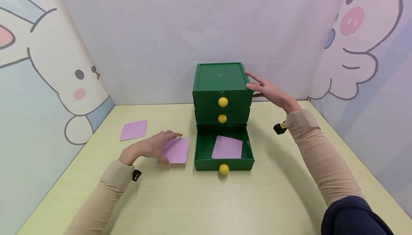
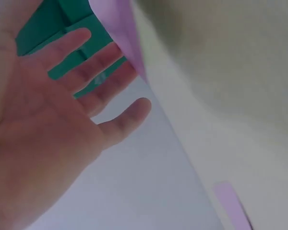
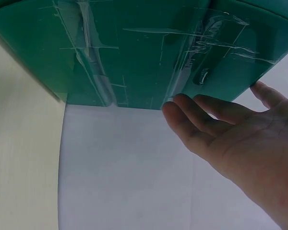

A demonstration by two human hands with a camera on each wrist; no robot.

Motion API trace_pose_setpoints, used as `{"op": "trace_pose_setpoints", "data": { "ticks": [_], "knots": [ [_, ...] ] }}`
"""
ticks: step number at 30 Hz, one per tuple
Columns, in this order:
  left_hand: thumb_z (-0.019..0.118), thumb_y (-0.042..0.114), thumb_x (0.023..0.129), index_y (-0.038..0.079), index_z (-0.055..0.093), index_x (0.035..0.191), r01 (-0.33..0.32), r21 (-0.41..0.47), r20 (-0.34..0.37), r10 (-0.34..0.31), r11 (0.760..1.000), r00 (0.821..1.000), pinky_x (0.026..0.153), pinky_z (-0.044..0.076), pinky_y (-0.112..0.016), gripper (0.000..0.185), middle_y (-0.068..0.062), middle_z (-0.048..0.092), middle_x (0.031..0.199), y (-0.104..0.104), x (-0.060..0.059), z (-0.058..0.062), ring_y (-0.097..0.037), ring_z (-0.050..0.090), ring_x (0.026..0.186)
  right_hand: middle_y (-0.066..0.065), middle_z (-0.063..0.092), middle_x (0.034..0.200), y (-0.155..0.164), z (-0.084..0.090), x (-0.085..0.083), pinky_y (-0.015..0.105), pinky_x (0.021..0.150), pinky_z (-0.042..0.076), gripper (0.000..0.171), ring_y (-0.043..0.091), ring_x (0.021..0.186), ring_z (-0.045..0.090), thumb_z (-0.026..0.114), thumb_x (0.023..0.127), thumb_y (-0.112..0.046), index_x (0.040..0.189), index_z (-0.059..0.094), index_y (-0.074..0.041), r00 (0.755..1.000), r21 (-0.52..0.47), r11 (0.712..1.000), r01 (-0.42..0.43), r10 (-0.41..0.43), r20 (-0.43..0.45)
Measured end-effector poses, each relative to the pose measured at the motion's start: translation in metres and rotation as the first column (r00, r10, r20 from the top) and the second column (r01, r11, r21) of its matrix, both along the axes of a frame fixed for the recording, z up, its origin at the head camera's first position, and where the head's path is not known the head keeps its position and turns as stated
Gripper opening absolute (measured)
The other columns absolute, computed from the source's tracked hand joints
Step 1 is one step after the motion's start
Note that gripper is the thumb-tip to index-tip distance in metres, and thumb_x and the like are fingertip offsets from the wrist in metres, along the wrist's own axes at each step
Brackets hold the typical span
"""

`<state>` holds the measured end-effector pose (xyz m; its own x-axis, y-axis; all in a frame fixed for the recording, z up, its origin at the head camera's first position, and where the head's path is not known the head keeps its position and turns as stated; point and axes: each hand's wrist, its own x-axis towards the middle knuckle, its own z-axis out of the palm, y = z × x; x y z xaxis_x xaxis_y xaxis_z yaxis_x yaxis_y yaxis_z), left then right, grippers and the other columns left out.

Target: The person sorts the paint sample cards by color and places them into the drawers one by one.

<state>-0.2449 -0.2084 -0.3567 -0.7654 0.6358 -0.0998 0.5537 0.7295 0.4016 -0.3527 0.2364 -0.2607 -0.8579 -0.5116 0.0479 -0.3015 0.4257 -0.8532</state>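
Observation:
A green three-drawer cabinet (image 1: 222, 81) (image 3: 134, 48) stands mid-table with yellow knobs. Its bottom drawer (image 1: 201, 149) is pulled out, and a pink card (image 1: 227, 147) lies flat inside. My left hand (image 1: 154, 147) (image 2: 53, 124) is flat with straight, spread fingers over the left edge of a second pink card (image 1: 178, 152) (image 2: 120, 33) lying just left of the drawer. Whether it touches the card I cannot tell. My right hand (image 1: 268, 92) (image 3: 230, 139) reaches to the cabinet's upper right side, fingers straight, fingertips at its wall. It holds nothing.
A third pink card (image 1: 133, 130) lies further left on the pale yellow table (image 1: 225, 199). Panels with a cartoon rabbit (image 1: 64, 84) and a pink animal (image 1: 351, 59) close in the left, back and right sides. The upper two drawers are closed.

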Motion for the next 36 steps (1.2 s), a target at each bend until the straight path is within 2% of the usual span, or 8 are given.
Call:
{"op": "trace_pose_setpoints", "data": {
  "ticks": [4, 8, 14, 18, 22, 29, 36],
  "knots": [
    [0.087, 0.022, 0.064, 0.012, 0.043, 0.143, 0.004, 0.062, -0.031, -0.002, 0.998, 1.0, 0.091, 0.046, -0.042, 0.092, -0.01, 0.049, 0.138, -0.001, 0.0, 0.015, -0.024, 0.05, 0.11, -0.01, 0.0, 0.163, 0.001, 0.0, 0.0, 0.056, 0.113, 0.032, 0.068, 0.027, 0.147, 0.024, 0.046, 0.098, -0.049, 0.154, 0.008, -0.042, 1.0, -0.008, 1.0, 0.004, -0.004, 0.003],
    [0.086, 0.024, 0.067, 0.015, 0.046, 0.141, 0.015, 0.116, -0.039, -0.011, 0.993, 0.999, 0.091, 0.048, -0.045, 0.085, -0.006, 0.05, 0.137, 0.002, 0.001, 0.025, -0.022, 0.049, 0.111, -0.01, -0.001, 0.163, -0.001, 0.001, 0.002, 0.055, 0.113, 0.032, 0.068, 0.027, 0.147, 0.025, 0.046, 0.099, -0.049, 0.154, 0.007, -0.041, 1.0, -0.004, 1.0, 0.006, -0.006, 0.014],
    [0.086, 0.027, 0.067, 0.011, 0.047, 0.139, 0.055, 0.165, -0.074, -0.043, 0.985, 0.996, 0.093, 0.048, -0.048, 0.084, -0.005, 0.053, 0.133, 0.017, 0.0, 0.035, -0.022, 0.049, 0.114, -0.008, 0.0, 0.164, -0.001, -0.003, -0.004, 0.056, 0.112, 0.032, 0.067, 0.029, 0.145, 0.028, 0.045, 0.099, -0.047, 0.154, 0.007, -0.041, 1.0, -0.017, 1.0, 0.009, -0.008, 0.014],
    [0.086, 0.028, 0.067, 0.013, 0.049, 0.138, 0.075, 0.156, -0.093, -0.061, 0.985, 0.994, 0.091, 0.049, -0.044, 0.081, -0.004, 0.055, 0.131, 0.029, -0.001, 0.041, -0.021, 0.05, 0.112, -0.008, 0.0, 0.164, -0.002, -0.003, -0.003, 0.057, 0.112, 0.033, 0.067, 0.03, 0.144, 0.029, 0.045, 0.1, -0.046, 0.154, 0.007, -0.042, 1.0, -0.023, 1.0, 0.007, -0.006, 0.018],
    [0.086, 0.031, 0.068, 0.014, 0.051, 0.137, 0.081, 0.136, -0.114, -0.066, 0.987, 0.991, 0.089, 0.049, -0.041, 0.078, -0.004, 0.056, 0.13, 0.043, -0.004, 0.044, -0.022, 0.05, 0.111, -0.009, 0.0, 0.164, -0.003, -0.002, -0.002, 0.056, 0.112, 0.033, 0.066, 0.031, 0.144, 0.03, 0.045, 0.099, -0.047, 0.153, 0.008, -0.044, 1.0, -0.028, 1.0, 0.008, -0.008, 0.026],
    [0.085, 0.035, 0.07, 0.011, 0.051, 0.136, 0.095, 0.131, -0.113, -0.081, 0.987, 0.99, 0.096, 0.047, -0.041, 0.078, -0.004, 0.058, 0.13, 0.063, -0.012, 0.042, -0.021, 0.051, 0.114, -0.008, 0.0, 0.164, -0.006, -0.002, 0.0, 0.058, 0.112, 0.032, 0.066, 0.033, 0.144, 0.028, 0.046, 0.099, -0.047, 0.153, 0.008, -0.043, 1.0, -0.047, 0.999, 0.0, 0.002, 0.027],
    [0.086, 0.037, 0.068, 0.009, 0.052, 0.134, 0.131, 0.139, -0.115, -0.115, 0.982, 0.987, 0.088, 0.049, -0.031, 0.079, -0.004, 0.06, 0.126, 0.084, -0.017, 0.038, -0.019, 0.053, 0.106, -0.006, -0.001, 0.164, -0.006, -0.003, -0.001, 0.057, 0.112, 0.033, 0.067, 0.036, 0.142, 0.031, 0.046, 0.099, -0.046, 0.154, 0.008, -0.042, 0.999, -0.05, 0.999, 0.004, -0.002, 0.033]
  ]
}}
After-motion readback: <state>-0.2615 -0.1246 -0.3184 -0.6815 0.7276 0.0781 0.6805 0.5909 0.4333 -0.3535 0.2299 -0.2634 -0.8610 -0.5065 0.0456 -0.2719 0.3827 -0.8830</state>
